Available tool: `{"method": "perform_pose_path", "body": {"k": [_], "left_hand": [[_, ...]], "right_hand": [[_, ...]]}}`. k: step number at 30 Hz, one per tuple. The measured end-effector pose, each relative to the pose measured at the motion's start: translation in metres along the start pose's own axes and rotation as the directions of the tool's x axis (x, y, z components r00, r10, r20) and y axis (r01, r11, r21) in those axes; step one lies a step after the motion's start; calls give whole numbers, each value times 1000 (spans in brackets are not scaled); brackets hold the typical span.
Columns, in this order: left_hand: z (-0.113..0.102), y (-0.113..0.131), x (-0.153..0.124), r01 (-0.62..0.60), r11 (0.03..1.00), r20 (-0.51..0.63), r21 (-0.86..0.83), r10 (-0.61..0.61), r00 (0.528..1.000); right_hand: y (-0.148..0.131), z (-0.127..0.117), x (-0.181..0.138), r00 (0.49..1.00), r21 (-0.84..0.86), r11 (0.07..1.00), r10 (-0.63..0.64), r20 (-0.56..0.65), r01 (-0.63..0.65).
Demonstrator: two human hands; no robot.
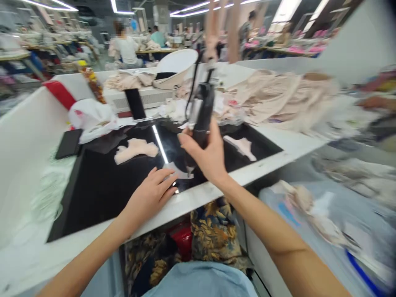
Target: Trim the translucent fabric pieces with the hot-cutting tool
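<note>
My right hand (208, 153) is wrapped round a black hand tool (204, 105) with a cable; the tool is upright, blurred, and beige strips run up from its top. Its lower end is partly hidden by my fingers. My left hand (154, 192) lies palm down with fingers stretched on the black glossy mat (93, 202). Just past its fingertips is a small pale curved piece (181, 171), and I cannot tell whether they touch it. A pale pink cut fabric piece (136, 150) lies left on the mat, and another fabric piece (243, 146) lies right.
A black phone (68, 143) and a white bag (91, 115) sit at the left. Behind the mat are a white fan-like box (154, 99), a round lid (177, 62) and a bottle (91, 80). Beige fabric (278, 97) is heaped at right. Other people work in the background.
</note>
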State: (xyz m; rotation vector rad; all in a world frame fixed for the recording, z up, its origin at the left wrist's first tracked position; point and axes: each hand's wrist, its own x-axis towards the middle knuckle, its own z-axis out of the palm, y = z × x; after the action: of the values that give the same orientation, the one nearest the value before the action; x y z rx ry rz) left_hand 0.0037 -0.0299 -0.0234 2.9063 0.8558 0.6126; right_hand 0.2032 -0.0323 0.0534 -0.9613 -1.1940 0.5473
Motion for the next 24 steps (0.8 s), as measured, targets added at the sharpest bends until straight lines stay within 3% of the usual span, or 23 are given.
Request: {"method": "perform_pose_path", "body": {"k": [2, 7, 15, 24], "left_hand": [[-11, -3, -11, 122, 992, 0, -18, -122, 992], [-24, -12, -35, 382, 923, -1, -47, -383, 924], [-16, -13, -34, 428, 895, -28, -127, -434, 900], [-16, -13, -33, 411, 895, -50, -172, -425, 904]], "right_hand": [[9, 3, -1, 998, 2, 999, -40, -43, 40], [30, 18, 0, 993, 141, 983, -118, 6, 116], [30, 43, -4, 988, 288, 948, -148, 35, 132], [31, 66, -8, 991, 301, 947, -128, 28, 114]]}}
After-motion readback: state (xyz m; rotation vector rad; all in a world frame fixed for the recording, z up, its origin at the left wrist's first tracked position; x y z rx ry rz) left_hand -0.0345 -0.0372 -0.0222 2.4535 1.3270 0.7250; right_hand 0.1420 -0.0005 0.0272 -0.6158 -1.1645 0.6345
